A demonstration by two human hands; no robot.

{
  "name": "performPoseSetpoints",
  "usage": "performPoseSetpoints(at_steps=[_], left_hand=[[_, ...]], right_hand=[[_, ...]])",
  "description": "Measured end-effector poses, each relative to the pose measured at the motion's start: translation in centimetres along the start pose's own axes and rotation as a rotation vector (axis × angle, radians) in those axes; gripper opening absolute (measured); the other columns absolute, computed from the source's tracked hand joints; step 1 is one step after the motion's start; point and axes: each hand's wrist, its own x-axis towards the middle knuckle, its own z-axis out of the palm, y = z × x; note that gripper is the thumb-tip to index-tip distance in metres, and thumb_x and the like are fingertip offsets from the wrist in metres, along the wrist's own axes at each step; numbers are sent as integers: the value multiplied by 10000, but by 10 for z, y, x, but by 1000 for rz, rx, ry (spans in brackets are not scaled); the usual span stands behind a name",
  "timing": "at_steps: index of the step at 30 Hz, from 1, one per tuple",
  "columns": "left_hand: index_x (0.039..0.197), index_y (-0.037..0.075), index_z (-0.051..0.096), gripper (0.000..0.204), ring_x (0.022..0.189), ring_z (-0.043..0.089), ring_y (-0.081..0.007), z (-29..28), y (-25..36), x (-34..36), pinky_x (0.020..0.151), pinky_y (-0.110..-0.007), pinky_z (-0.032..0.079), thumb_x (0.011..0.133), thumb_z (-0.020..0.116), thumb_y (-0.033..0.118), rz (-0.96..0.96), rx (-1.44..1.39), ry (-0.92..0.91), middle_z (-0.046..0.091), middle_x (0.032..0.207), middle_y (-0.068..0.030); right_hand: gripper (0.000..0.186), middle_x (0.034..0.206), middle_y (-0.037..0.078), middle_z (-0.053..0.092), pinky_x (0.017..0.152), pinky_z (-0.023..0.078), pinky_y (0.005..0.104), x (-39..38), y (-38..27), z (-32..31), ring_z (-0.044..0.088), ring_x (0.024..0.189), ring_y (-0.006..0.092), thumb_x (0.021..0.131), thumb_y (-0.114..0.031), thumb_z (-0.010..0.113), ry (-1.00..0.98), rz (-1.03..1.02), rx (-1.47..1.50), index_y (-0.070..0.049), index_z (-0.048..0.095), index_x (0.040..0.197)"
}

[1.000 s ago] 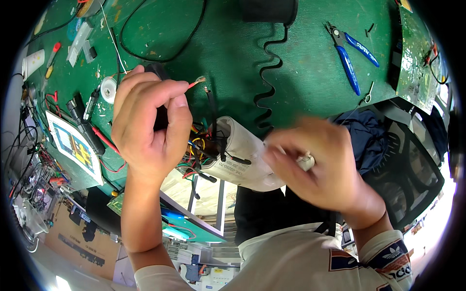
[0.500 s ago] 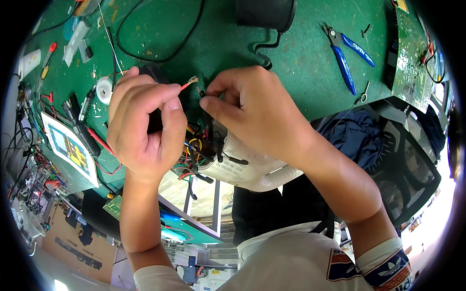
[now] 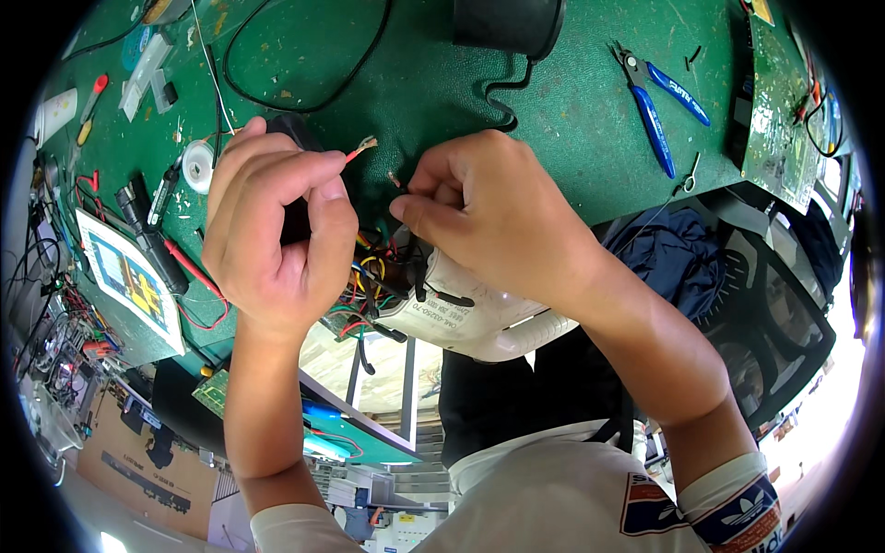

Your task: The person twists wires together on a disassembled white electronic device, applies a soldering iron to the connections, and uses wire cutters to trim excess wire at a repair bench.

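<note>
My left hand point(image 3: 281, 221) pinches a red wire point(image 3: 358, 152) between thumb and forefinger; its bared strands stick out to the right. Facing it, my right hand point(image 3: 489, 198) is closed on a dark wire point(image 3: 397, 182) with a short bared copper end. The two bare ends are apart. Below the hands lies a whitish plastic housing point(image 3: 461, 318), with a bundle of coloured wires point(image 3: 369, 276) coming out of its left end. Several of those wires carry black sleeves. Behind my left fingers a black object point(image 3: 295, 131) is partly hidden.
Blue-handled cutters point(image 3: 650, 111) lie on the green mat point(image 3: 590, 138) at the right. A black cylindrical part point(image 3: 507, 23) stands at the far side. At left are a white spool point(image 3: 197, 168), a black torch point(image 3: 147, 235) and a printed sheet point(image 3: 129, 276). A circuit board point(image 3: 784, 120) sits far right.
My right hand has shifted slightly right with the dark wire, widening the gap between the bare ends. The bared end of that wire shows more plainly. My left hand has barely moved.
</note>
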Motion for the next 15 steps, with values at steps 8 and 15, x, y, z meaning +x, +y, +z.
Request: performPoseSetpoints(at_steps=[8,15], left_hand=[[947,19,725,191,784,652,-263,-2,0,-1,939,-471,536,767,687,-33,-19,-1,-9,653,756,-71],[959,18,745,190,783,649,-266,-2,1,2,939,-458,534,780,699,-23,-13,24,-43,663,781,-77]], right_hand=[[227,608,93,648,546,455,316,5,5,-5,576,545,122,819,-170,781,-79,-19,-22,46,726,774],[235,595,23,599,500,391,279,4,4,-10,509,535,67,854,-168,786,-128,30,53,59,728,831]])
